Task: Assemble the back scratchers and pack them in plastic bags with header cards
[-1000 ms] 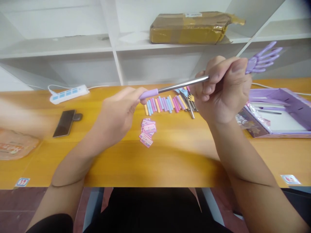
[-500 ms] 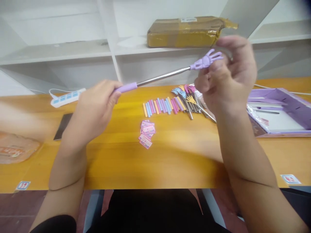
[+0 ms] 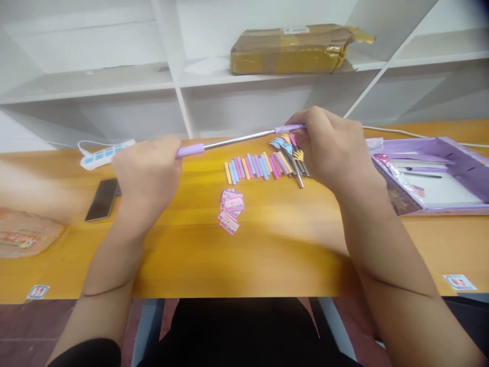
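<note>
A back scratcher with a metal rod and purple ends is held level above the table between both hands. My left hand is closed round its purple handle. At the other end my right hand grips the purple claw, most of which the fingers cover. Below lies a row of pastel handle tubes in yellow, blue, pink and purple. Next to them, partly behind my right hand, is a pile of metal rods with coloured hand-shaped claws. Small pink printed cards are heaped nearer to me.
A purple box holding a plastic bag and thin rods stands at right. On the left are a power strip, a phone and an orange packet. A taped carton sits on the shelf behind.
My right hand has come down and left and wrapped over the claw, where before its fingertips held the claw's tip. The left hand stays on the handle, and the back scratcher now lies closer to level.
</note>
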{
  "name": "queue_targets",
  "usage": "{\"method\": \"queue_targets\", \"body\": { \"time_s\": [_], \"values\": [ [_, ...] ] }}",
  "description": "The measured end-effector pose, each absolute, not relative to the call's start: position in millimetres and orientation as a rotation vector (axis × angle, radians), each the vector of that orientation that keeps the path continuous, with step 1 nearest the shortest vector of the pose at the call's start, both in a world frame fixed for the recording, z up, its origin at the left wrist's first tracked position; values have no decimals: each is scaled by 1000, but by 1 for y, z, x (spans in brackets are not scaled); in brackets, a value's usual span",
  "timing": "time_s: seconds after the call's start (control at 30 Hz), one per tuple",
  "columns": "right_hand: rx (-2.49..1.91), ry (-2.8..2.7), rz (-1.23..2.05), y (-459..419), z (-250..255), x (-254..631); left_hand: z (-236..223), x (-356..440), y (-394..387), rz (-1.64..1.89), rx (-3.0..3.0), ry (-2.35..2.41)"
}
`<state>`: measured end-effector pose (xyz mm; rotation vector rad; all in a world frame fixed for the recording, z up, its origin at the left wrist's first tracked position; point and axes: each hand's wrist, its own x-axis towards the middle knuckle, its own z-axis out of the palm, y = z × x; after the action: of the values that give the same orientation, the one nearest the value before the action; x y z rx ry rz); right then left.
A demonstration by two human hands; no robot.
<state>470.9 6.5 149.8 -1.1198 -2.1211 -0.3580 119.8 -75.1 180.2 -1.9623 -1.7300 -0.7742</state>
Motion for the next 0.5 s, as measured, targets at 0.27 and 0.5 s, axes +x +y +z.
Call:
{"method": "queue_targets", "body": {
  "time_s": [0.27,0.5],
  "values": [
    [-1096,-2193,-352,11,144,462,178,119,-80,-803,-1986,-1686],
    [-1063,-2204,-406,13,139,457,187,140,-83,-683,-1885,-1986]
  ]
}}
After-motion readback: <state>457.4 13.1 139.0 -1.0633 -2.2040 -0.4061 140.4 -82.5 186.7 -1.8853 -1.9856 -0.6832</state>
